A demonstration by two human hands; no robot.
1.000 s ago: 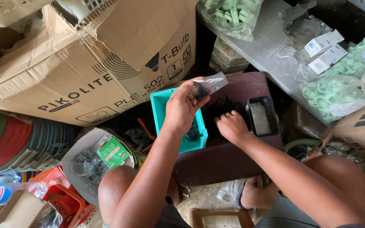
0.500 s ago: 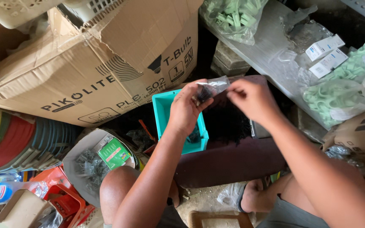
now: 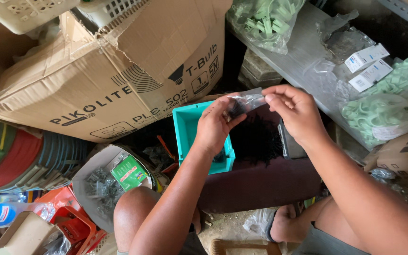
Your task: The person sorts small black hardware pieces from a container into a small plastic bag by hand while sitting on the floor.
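— What's the place like?
— A crowded storeroom: a dark maroon tray (image 3: 260,182) lies over the person's knees, with a teal bin (image 3: 187,130) on its left part and a big cardboard box (image 3: 119,80) beyond it.
— And the hands?
— Above the tray, the left hand (image 3: 216,125) is curled shut around a small clear plastic bag (image 3: 244,101) with dark pieces inside. The right hand (image 3: 296,111) pinches the bag's top edge with thumb and fingertips, forearm slanting in from the right.

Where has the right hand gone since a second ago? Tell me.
Yes, it moved: the right hand rose from the dark tray to the small plastic bag.
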